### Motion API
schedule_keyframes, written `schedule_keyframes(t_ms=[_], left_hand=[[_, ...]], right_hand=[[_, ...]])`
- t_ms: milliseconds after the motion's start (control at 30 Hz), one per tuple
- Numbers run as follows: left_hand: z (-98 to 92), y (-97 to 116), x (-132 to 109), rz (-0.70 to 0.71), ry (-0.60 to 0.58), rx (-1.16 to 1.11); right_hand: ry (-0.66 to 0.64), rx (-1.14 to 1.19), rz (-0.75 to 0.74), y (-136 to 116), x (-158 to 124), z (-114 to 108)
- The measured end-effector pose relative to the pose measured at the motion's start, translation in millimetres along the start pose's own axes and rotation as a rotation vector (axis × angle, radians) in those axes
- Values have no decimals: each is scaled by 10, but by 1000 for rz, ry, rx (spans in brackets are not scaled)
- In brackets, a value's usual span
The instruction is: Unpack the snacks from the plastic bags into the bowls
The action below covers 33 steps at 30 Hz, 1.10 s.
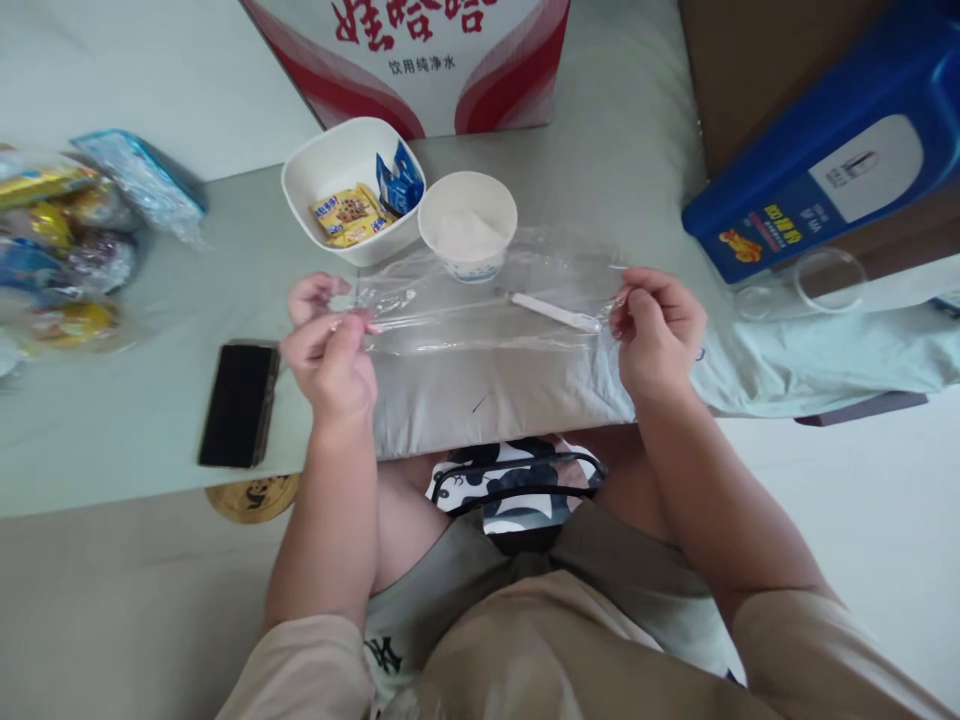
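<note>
A sheet of clear plastic film [442, 328], possibly a bag, is stretched between my two hands above the front of the cloth-covered table. My left hand [334, 355] pinches its left end with fingers closed. At the right end, my right hand [656, 325] grips the film between thumb and fingers. A white pen [553, 312] shows at the film near my right hand; whether it lies under or on the film I cannot tell. Just behind stands a paper cup [469, 215] with something white and crumpled inside.
A white bowl [300, 195] holds yellow and blue snack packets. Left are a black phone [238, 405] and bagged snacks [71, 250]. A red-and-white carton [450, 85] stands behind. Right are a blue container [817, 160] and a clear plastic cup [829, 282] on its side.
</note>
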<state>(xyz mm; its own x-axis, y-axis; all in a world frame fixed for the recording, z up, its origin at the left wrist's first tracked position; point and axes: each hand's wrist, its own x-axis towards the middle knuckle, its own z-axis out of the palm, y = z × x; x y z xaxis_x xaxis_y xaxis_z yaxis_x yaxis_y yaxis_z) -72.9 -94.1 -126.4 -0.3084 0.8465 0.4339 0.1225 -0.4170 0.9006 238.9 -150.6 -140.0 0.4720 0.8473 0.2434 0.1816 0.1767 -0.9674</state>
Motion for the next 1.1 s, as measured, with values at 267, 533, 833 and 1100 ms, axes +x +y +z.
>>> schedule_keyframes(t_ms=[267,533,833,1100], left_hand=[[-97,38,-9,136,-7,-20],[-107,83,3,200,-75,-124],[-89,116,-1,-221,-216,-189],[-79,-20,38,-480,-262,-78]], right_hand=[[-252,-325,-148,-93,-6,-16],[-296,-310,-236,-128,24,0],[-391,170,353,-206,20,10],[-478,212,427,-210,56,20]])
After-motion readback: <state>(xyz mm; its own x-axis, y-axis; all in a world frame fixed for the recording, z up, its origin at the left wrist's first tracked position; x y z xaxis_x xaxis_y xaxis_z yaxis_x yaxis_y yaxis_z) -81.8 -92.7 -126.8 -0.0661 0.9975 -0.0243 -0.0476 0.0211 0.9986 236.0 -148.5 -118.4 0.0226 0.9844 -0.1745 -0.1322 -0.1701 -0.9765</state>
